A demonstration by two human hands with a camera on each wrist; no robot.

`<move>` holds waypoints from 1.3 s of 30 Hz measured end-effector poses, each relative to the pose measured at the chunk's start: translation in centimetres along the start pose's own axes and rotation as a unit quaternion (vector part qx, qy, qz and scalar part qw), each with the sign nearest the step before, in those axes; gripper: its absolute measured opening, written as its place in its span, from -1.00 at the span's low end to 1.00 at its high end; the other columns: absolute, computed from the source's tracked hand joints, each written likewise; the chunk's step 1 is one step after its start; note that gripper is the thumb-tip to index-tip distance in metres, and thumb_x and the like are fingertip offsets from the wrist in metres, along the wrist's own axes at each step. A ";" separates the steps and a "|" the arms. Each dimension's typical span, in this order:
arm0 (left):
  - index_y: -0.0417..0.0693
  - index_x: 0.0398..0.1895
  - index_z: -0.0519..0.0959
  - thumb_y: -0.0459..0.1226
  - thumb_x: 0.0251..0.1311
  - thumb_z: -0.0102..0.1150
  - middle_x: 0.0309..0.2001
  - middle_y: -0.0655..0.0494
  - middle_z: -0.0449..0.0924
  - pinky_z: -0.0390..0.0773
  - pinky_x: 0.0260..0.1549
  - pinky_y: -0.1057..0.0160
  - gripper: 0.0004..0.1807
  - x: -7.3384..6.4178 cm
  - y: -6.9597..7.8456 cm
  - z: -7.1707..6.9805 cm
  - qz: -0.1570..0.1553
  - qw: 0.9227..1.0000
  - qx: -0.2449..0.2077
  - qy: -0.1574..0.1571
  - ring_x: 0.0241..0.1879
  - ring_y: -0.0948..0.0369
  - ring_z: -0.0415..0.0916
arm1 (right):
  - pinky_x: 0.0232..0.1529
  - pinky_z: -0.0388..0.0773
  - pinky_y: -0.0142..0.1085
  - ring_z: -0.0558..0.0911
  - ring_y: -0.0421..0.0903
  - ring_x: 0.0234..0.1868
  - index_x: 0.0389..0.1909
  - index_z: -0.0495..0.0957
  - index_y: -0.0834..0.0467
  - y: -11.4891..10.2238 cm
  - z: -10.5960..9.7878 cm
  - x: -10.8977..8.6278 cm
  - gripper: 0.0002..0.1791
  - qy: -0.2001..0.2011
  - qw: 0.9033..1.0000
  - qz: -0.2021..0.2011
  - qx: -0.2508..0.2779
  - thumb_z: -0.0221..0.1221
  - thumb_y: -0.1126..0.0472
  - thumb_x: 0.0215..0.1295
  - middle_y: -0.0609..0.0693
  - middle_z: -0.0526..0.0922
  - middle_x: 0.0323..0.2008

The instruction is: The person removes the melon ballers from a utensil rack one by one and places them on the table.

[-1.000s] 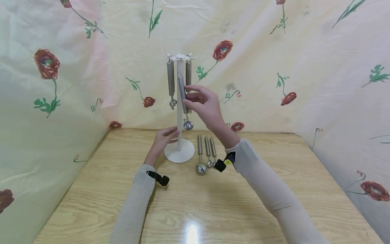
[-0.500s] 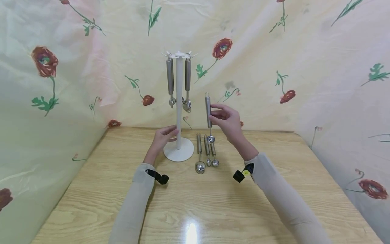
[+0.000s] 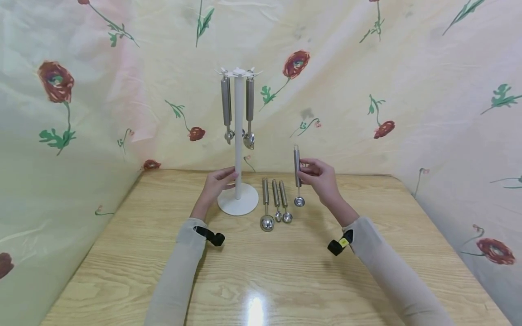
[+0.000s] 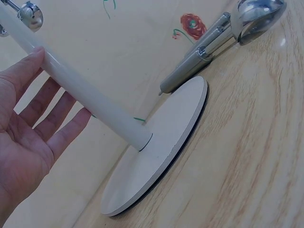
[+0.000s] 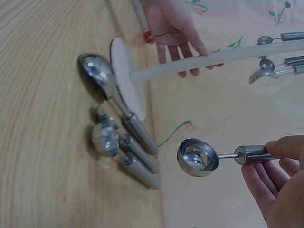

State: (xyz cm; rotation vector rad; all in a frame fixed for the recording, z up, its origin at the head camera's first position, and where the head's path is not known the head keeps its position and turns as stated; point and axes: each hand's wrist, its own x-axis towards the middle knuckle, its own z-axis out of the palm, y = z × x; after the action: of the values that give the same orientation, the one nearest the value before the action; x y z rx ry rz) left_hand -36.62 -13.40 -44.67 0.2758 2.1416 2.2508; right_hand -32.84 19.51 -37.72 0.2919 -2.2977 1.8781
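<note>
In the head view my right hand pinches the steel handle of a melon baller. The tool hangs upright, cup down, to the right of the tools on the table. Its round cup shows large in the right wrist view. My left hand holds the pole of a white hanging stand low down, thumb in front and fingers behind. On the stand's hooks several steel utensils hang by their handles, partly hidden by the pole.
A large scoop lies on the wooden table right of the stand's round base. Two smaller scoops, a narrow one and a rounder one, lie beside it. Flowered cloth rises behind and at the sides.
My right hand has brought the melon baller off the stand, moving right and down past the tools on the table. The left hand stays on the pole.
</note>
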 end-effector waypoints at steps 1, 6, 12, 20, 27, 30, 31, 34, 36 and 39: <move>-0.21 0.30 0.55 -0.22 0.41 0.24 0.27 -0.25 0.57 0.72 0.13 0.07 -0.55 0.0 0.0 0.0 0.000 1.000 -0.003 -0.001 0.21 -0.03 0.60 | -0.17 0.79 -0.38 0.71 -0.33 -0.30 0.24 0.51 0.37 0.3 -0.1 -0.1 -0.52 0.000 1.000 0.002 0.000 0.31 0.40 0.31 0.01 0.76 -0.20; -0.22 0.29 0.55 -0.24 0.42 0.24 0.27 -0.26 0.57 0.72 0.12 0.09 -0.56 0.0 0.0 -0.1 0.003 1.000 -0.010 -0.003 0.21 -0.02 0.61 | -0.21 0.78 -0.40 0.69 -0.33 -0.32 0.25 0.50 0.38 1.8 -0.6 -0.1 -0.50 -0.005 1.000 0.011 -0.001 0.32 0.41 0.30 -0.18 0.73 -0.29; -0.21 0.29 0.55 -0.21 0.40 0.26 0.27 -0.24 0.57 0.73 0.11 0.09 -0.54 0.0 -0.1 -0.1 0.002 1.000 -0.009 0.001 0.19 0.00 0.62 | -0.23 0.79 -0.38 0.71 -0.33 -0.30 0.27 0.50 0.34 3.1 -0.9 -0.1 -0.49 -0.015 1.000 0.021 0.000 0.32 0.40 0.31 -0.25 0.73 -0.30; -0.20 0.29 0.55 -0.21 0.39 0.27 0.26 -0.24 0.58 0.73 0.10 0.08 -0.53 -0.1 -0.1 -0.1 -0.001 1.000 -0.006 0.001 0.19 0.00 0.62 | -0.19 0.80 -0.32 0.74 -0.30 -0.30 0.29 0.48 0.35 4.3 -1.0 -0.2 -0.47 -0.022 0.999 0.046 0.004 0.32 0.40 0.31 0.11 0.78 -0.14; -0.20 0.29 0.56 -0.21 0.40 0.26 0.26 -0.23 0.59 0.73 0.10 0.10 -0.55 0.0 -0.1 -0.1 -0.005 1.000 -0.004 0.006 0.17 0.03 0.63 | -0.09 0.79 -0.18 0.74 -0.31 -0.27 0.31 0.46 0.36 5.5 -0.7 -0.1 -0.47 -0.029 0.998 0.062 0.001 0.30 0.38 0.34 0.28 0.73 -0.02; -0.20 0.29 0.55 -0.20 0.40 0.26 0.26 -0.23 0.59 0.72 0.11 0.09 -0.53 0.0 -0.1 -0.1 -0.005 1.000 -0.002 0.005 0.14 0.08 0.65 | -0.07 0.79 -0.12 0.74 -0.32 -0.26 0.32 0.45 0.37 6.0 -0.7 0.0 -0.46 -0.033 0.997 0.064 -0.002 0.30 0.38 0.34 0.40 0.67 0.05; -0.20 0.29 0.56 -0.20 0.40 0.26 0.26 -0.23 0.59 0.72 0.11 0.09 -0.54 0.0 -0.1 -0.1 -0.005 1.000 -0.005 0.004 0.14 0.08 0.65 | -0.07 0.79 -0.12 0.74 -0.31 -0.25 0.32 0.45 0.37 6.2 -0.6 0.1 -0.46 -0.033 0.997 0.065 0.000 0.30 0.38 0.34 0.42 0.66 0.06; -0.19 0.30 0.55 -0.19 0.40 0.26 0.26 -0.23 0.59 0.72 0.12 0.08 -0.53 0.0 -0.2 -0.1 -0.003 1.000 -0.002 0.001 0.14 0.07 0.64 | -0.10 0.80 -0.18 0.73 -0.31 -0.24 0.32 0.44 0.38 6.6 -0.5 0.1 -0.46 -0.037 0.997 0.070 0.012 0.29 0.40 0.34 0.39 0.67 0.04; -0.19 0.30 0.55 -0.20 0.40 0.26 0.26 -0.23 0.59 0.72 0.12 0.07 -0.54 0.1 -0.2 -0.2 -0.003 1.000 0.000 0.002 0.16 0.04 0.64 | -0.12 0.81 -0.20 0.73 -0.30 -0.25 0.32 0.43 0.40 6.8 -0.4 0.2 -0.45 -0.040 0.996 0.074 0.022 0.28 0.42 0.33 0.32 0.71 -0.02; -0.18 0.30 0.56 -0.20 0.41 0.25 0.26 -0.22 0.59 0.72 0.12 0.06 -0.54 0.2 -0.2 -0.1 -0.005 1.000 0.003 0.002 0.19 0.01 0.62 | -0.11 0.81 -0.19 0.73 -0.29 -0.26 0.31 0.42 0.43 7.0 -0.3 0.2 -0.45 -0.040 0.995 0.084 0.033 0.28 0.45 0.32 0.12 0.76 -0.14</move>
State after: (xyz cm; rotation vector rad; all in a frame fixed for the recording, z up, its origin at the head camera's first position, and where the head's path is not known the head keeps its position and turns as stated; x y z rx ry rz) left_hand -36.80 -13.47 -44.83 0.2600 2.1468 2.2431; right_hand -34.83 21.17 -44.26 0.1893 -2.3825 2.0623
